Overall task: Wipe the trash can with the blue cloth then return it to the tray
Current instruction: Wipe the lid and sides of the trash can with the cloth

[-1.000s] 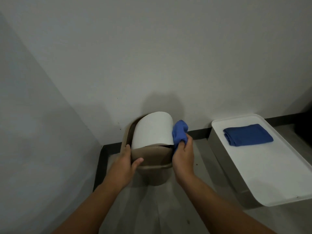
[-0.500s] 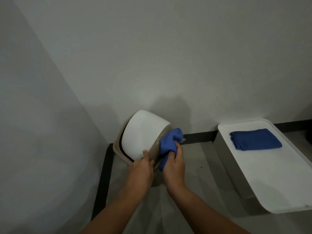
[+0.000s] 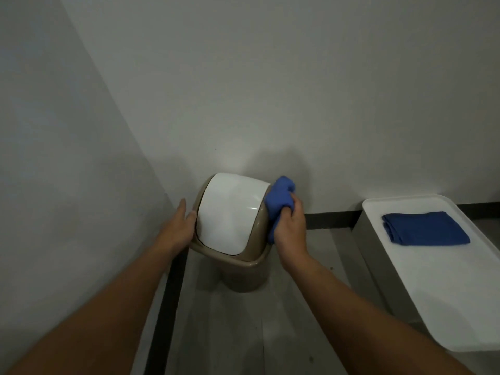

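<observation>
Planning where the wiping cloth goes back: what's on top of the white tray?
A folded dark blue cloth lies on the white tray, toward its far end; the rest looks bare. What lies beneath that cloth is covered.

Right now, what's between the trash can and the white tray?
Mostly bare grey floor, seen in the head view. The right hand presses a bunched blue cloth against the trash can, well short of the tray.

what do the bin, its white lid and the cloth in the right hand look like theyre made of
Trash can: probably moulded plastic, tan, smooth, with a soft sheen along its rim.
Swing lid: glossy white plastic by its bright reflection.
Blue cloth: soft matte fabric, possibly microfibre, bunched in folds in the right hand.
</observation>
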Demonstrator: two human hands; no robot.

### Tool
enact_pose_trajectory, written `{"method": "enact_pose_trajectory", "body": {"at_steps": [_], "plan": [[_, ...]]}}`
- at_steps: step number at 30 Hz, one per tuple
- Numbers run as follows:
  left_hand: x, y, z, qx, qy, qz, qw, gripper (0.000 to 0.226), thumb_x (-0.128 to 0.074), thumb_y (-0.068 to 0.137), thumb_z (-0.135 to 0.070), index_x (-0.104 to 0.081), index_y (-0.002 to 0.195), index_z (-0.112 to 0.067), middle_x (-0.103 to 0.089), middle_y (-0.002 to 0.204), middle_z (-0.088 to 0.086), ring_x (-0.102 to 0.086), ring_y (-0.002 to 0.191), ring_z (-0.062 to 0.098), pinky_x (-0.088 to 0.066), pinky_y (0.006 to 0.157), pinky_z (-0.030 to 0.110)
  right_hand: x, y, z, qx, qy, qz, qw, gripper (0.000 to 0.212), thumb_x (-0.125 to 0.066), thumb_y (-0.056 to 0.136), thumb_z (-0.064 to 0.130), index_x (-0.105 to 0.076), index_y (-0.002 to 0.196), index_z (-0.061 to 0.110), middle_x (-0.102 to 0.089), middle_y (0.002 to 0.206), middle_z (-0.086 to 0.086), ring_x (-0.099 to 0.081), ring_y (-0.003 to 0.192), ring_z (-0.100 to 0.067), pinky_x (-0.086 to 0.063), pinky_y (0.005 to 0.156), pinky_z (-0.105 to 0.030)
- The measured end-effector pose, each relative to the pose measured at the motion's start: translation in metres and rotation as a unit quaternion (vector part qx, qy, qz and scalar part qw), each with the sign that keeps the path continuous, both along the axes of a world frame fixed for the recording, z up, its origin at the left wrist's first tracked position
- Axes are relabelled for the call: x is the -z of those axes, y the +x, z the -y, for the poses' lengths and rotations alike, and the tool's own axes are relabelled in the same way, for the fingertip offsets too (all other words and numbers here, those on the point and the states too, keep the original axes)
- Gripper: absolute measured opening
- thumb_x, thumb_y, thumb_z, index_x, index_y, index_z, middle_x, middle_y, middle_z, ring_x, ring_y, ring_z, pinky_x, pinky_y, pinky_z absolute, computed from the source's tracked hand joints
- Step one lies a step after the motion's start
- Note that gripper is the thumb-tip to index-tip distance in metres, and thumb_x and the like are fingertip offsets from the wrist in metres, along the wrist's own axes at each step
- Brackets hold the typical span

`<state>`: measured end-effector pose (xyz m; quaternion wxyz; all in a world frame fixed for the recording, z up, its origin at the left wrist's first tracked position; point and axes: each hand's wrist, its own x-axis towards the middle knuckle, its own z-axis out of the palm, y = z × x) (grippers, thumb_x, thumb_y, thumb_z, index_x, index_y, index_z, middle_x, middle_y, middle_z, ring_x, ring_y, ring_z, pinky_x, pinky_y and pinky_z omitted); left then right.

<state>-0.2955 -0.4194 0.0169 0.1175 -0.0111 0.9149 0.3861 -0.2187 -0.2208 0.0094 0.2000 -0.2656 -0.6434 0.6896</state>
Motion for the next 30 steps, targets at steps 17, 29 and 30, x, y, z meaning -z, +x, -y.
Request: {"method": "enact_pose_trajectory", "body": {"at_steps": [17, 29, 30], "plan": [[0.036, 0.025, 0.0, -0.1, 0.08, -0.03, 0.991, 0.037, -0.04, 0.093, -0.038, -0.054, 0.121, -0.018, -0.058, 0.102, 0.005, -0.057, 0.092, 0.027, -0.055, 0.079, 0.048, 0.039, 0.037, 0.035, 0.014, 0.047, -0.009, 0.999, 0.036, -0.037, 0.096, 0.021, -0.041, 0.13, 0.032, -0.052, 0.098, 0.021, -0.049, 0.084, 0.022, -0.04, 0.062, 0.003], [0.059, 0.03, 0.0, -0.188, 0.261, 0.04, 0.946, 0.04, -0.055, 0.09, -0.013, -0.045, 0.129, -0.016, -0.053, 0.109, 0.005, -0.057, 0.081, 0.024, -0.052, 0.056, 0.032, 0.038, 0.02, 0.019, -0.056, 0.049, -0.028, 0.997, 0.034, -0.038, 0.096, 0.023, -0.043, 0.13, 0.025, -0.057, 0.117, 0.003, -0.054, 0.097, 0.002, -0.044, 0.081, -0.013], [0.058, 0.03, -0.003, -0.206, 0.266, 0.038, 0.941, 0.039, -0.055, 0.09, -0.013, -0.046, 0.128, -0.015, -0.053, 0.107, 0.006, -0.057, 0.08, 0.025, -0.051, 0.056, 0.032, 0.037, 0.022, 0.023, -0.051, 0.051, -0.026, 0.997, 0.034, -0.037, 0.096, 0.023, -0.042, 0.13, 0.026, -0.056, 0.116, 0.006, -0.053, 0.094, 0.009, -0.043, 0.077, -0.007]]}}
